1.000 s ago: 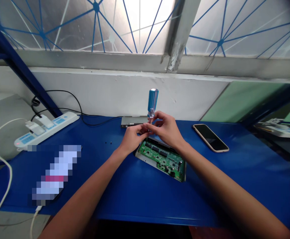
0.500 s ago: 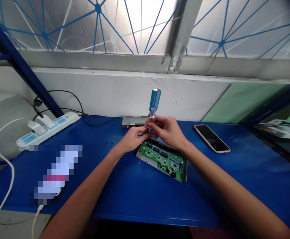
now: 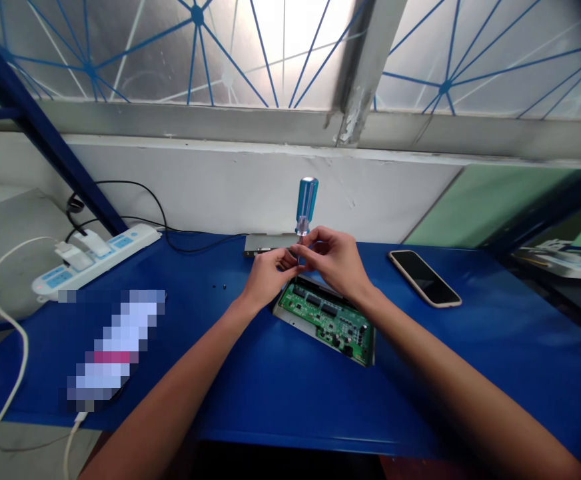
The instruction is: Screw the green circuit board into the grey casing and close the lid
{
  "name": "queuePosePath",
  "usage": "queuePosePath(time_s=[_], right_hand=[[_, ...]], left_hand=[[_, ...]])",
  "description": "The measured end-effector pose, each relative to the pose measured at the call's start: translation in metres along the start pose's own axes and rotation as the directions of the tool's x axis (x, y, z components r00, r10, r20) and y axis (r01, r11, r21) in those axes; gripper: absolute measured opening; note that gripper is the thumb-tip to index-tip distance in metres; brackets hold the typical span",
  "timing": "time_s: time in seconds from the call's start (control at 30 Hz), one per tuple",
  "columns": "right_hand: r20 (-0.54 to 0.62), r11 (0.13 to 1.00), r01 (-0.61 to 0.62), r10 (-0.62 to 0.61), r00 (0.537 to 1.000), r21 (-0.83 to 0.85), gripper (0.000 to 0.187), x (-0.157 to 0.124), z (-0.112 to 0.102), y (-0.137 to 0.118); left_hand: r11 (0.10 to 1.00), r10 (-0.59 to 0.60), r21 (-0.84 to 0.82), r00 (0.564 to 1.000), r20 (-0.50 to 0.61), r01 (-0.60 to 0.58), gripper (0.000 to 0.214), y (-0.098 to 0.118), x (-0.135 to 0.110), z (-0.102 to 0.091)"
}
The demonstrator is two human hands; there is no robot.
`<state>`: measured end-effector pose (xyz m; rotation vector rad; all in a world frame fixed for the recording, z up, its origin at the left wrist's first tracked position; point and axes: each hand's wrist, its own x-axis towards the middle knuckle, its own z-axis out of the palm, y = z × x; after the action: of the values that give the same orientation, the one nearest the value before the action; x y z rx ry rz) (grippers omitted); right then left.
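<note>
A screwdriver with a clear blue handle (image 3: 306,203) stands upright over the far end of a green circuit board (image 3: 328,317) that lies in a grey metal tray on the blue table (image 3: 280,387). My right hand (image 3: 338,260) pinches the screwdriver's shaft just below the handle. My left hand (image 3: 268,273) is closed beside it, fingertips pinched at the shaft's lower part; the tip is hidden behind the fingers.
A dark phone (image 3: 424,277) lies right of the board. A grey metal cover (image 3: 265,243) rests behind the hands by the wall. A white power strip (image 3: 95,257) with cables and a blurred object (image 3: 113,347) are on the left. Small screws (image 3: 220,287) lie left of my hand.
The screwdriver's handle tilted slightly right and came back upright. Both hands stayed pinched on the shaft, with small shifts of the fingers.
</note>
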<state>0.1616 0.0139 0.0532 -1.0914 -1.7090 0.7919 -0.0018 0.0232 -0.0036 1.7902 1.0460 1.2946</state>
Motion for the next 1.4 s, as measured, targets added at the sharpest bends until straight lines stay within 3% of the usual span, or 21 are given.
queuePosePath(time_s=[0.13,0.27,0.33,0.47,0.63,1.1,1.23,1.4], right_hand=[[0.042,0.999,0.024,-0.023,0.999,-0.037,0.018,-0.001,-0.002,-0.004],[0.121,0.998,0.057,-0.052,0.991,-0.038,0.016,-0.002,-0.006,-0.005],[0.150,0.997,0.070,-0.066,0.986,-0.023,0.018,-0.002,-0.007,-0.005],[0.129,0.997,0.079,-0.076,0.989,-0.017,0.025,-0.002,-0.005,-0.001],[0.001,0.999,0.041,-0.041,0.999,-0.016,0.024,0.000,0.001,0.004],[-0.084,0.997,0.042,-0.047,0.995,-0.059,0.018,0.000,0.001,0.006],[-0.015,0.999,0.033,-0.033,0.999,-0.026,0.017,-0.001,-0.001,0.002],[0.097,0.999,0.029,-0.030,0.995,0.017,0.018,0.000,-0.005,-0.002]], left_hand=[[1.000,0.011,0.024,0.998,0.058,-0.013,0.032,0.000,0.002,-0.004],[0.992,0.041,-0.122,0.965,0.260,-0.009,0.029,0.003,0.002,-0.011],[0.984,0.057,-0.181,0.952,0.301,-0.002,0.024,0.003,0.002,-0.012],[0.992,0.044,-0.122,0.977,0.207,-0.019,0.023,0.000,0.002,-0.010],[0.999,0.023,-0.024,0.997,0.068,-0.021,0.025,0.002,0.000,-0.003],[0.999,-0.004,0.054,0.999,-0.045,0.006,0.039,0.003,0.000,0.006],[0.999,0.008,0.051,0.999,0.035,-0.010,0.029,0.006,0.002,-0.003],[0.991,0.028,-0.135,0.951,0.308,0.015,0.026,0.009,0.003,-0.014]])
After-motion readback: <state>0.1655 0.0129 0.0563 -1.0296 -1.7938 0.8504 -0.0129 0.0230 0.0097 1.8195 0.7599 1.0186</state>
